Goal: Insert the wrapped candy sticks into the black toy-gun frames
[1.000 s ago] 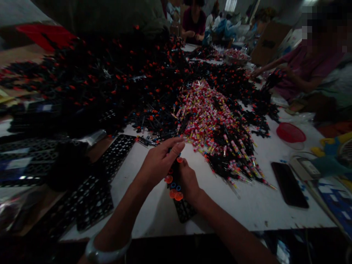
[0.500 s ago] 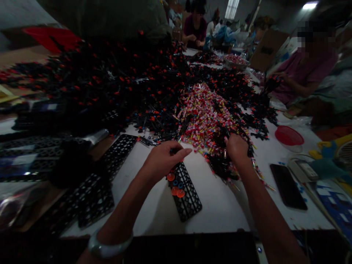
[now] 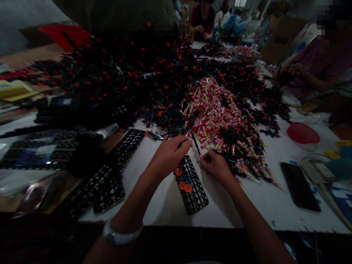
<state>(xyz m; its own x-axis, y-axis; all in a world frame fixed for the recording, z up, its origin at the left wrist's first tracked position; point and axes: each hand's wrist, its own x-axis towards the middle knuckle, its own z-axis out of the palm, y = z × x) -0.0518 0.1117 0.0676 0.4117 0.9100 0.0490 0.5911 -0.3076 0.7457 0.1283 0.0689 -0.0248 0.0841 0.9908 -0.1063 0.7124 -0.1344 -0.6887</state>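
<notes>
My right hand is closed, pinching the pink end of a thin black plastic piece that slants up toward my left fingers. My left hand is closed too, thumb against forefinger, over the far end of a black perforated plate. Whatever lies inside the left fingers is hidden. On that plate rest several orange discs and small blue rings. Just beyond both hands spreads a heap of small pink-and-yellow tubes.
Black plastic parts with orange bits form a large mound at the back left. More perforated plates lie to the left. At right are a phone and a red basket. Co-workers sit across the table and at the right.
My right hand has come back from the heap toward my left hand, now with the thin black piece in its fingers. My left hand stays over the plate; the view has shifted a little.
</notes>
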